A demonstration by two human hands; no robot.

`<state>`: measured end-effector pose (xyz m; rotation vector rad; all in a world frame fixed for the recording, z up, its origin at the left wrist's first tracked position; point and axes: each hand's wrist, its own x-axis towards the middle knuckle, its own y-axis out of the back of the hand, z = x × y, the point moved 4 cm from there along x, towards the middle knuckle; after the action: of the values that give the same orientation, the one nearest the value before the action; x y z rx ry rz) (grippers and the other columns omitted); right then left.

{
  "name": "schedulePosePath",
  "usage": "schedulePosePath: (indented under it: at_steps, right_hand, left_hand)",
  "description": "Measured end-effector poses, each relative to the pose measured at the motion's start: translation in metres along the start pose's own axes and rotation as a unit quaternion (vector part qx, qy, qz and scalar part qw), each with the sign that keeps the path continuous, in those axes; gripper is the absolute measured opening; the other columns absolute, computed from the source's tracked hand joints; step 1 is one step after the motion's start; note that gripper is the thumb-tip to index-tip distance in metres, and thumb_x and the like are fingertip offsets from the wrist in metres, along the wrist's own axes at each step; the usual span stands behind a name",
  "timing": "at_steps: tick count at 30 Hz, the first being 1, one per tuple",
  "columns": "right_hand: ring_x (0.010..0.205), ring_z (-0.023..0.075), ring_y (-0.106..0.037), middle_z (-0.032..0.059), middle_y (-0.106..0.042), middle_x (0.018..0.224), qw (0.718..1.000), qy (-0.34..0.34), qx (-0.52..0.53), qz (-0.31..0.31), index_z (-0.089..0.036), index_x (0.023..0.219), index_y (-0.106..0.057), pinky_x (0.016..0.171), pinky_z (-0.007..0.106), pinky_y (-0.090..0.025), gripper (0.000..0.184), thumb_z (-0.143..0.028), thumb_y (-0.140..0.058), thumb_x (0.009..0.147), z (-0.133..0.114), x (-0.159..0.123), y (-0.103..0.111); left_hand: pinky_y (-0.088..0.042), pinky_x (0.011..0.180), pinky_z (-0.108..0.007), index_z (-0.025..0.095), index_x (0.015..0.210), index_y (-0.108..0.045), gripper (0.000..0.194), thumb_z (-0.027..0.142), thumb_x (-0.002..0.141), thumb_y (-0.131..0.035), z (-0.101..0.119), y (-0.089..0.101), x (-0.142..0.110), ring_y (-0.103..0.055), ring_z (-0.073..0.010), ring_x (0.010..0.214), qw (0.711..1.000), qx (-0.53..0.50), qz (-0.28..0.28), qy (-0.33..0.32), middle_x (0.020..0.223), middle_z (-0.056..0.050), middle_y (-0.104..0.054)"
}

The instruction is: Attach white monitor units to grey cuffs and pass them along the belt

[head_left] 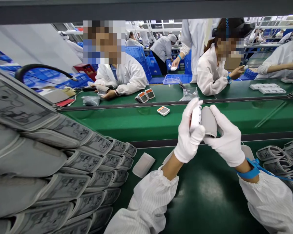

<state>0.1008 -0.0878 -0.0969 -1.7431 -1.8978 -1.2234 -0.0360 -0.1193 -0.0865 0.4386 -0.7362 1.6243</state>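
Grey cuff (209, 122), white-gloved right hand (224, 136) (blue wrist strap (250, 172)).

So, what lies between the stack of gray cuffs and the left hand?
The head view shows a pale flat rectangular piece on the green bench, between the gray cuffs and the left hand.

Your head-worn camera faces forward and down, close above your left hand (188, 134), your right hand (225, 138) and the green worktop (205, 201) below them.
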Motion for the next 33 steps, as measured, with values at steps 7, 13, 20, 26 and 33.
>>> schedulePosePath:
  at_steps: [7,13,20,26,33]
  right_hand:
    - [0.141,0.0331,-0.059,0.009,-0.057,0.155,0.995,-0.062,0.031,-0.074,-0.017,0.155,-0.055,0.119,0.043,-0.051,0.078,-0.031,-0.081,0.083,0.012,0.005,0.017]
    - [0.137,0.0355,-0.062,0.0095,-0.061,0.151,0.992,-0.064,-0.033,-0.105,-0.016,0.151,-0.06,0.116,0.046,-0.054,0.08,-0.036,-0.084,0.078,0.014,0.006,0.023]
    - [0.13,0.0345,-0.068,0.0069,-0.066,0.146,0.99,-0.038,-0.083,-0.107,-0.018,0.149,-0.063,0.108,0.043,-0.06,0.074,-0.031,-0.078,0.077,0.009,0.004,0.025]
    - [0.134,0.0344,-0.065,0.0044,-0.063,0.149,0.988,-0.016,-0.116,-0.098,-0.021,0.152,-0.06,0.113,0.043,-0.057,0.075,-0.03,-0.075,0.079,0.007,0.002,0.027]
    - [0.11,0.0334,-0.077,0.0099,-0.073,0.135,0.983,-0.024,-0.12,-0.134,-0.02,0.154,-0.058,0.093,0.039,-0.067,0.076,-0.046,-0.077,0.085,0.013,-0.014,0.016]
  left_hand:
    - [-0.038,0.126,-0.044,0.028,0.168,-0.024,0.093,0.035,0.091,-0.076,-0.009,-0.003,0.003,-0.027,-0.0338,0.161,0.987,0.025,-0.127,0.095,0.176,-0.009,-0.024]
    - [-0.013,0.136,-0.044,0.025,0.171,-0.01,0.095,0.027,0.096,-0.069,-0.015,0.009,-0.002,-0.015,-0.0289,0.165,0.969,0.076,-0.192,0.137,0.179,-0.01,-0.012]
    - [-0.027,0.132,-0.046,0.023,0.171,-0.014,0.101,0.02,0.089,-0.074,-0.014,0.011,-0.006,-0.034,-0.0315,0.159,0.963,0.09,-0.164,0.192,0.172,-0.015,-0.032]
    - [-0.026,0.133,-0.045,0.023,0.17,-0.016,0.102,0.018,0.086,-0.074,-0.007,0.009,-0.005,-0.034,-0.0319,0.159,0.967,0.059,-0.16,0.191,0.172,-0.014,-0.033]
    - [-0.05,0.113,-0.054,0.017,0.172,-0.001,0.106,0.016,0.086,-0.064,0.007,0.03,-0.011,-0.065,-0.038,0.128,0.924,0.146,-0.234,0.265,0.151,-0.022,-0.056]
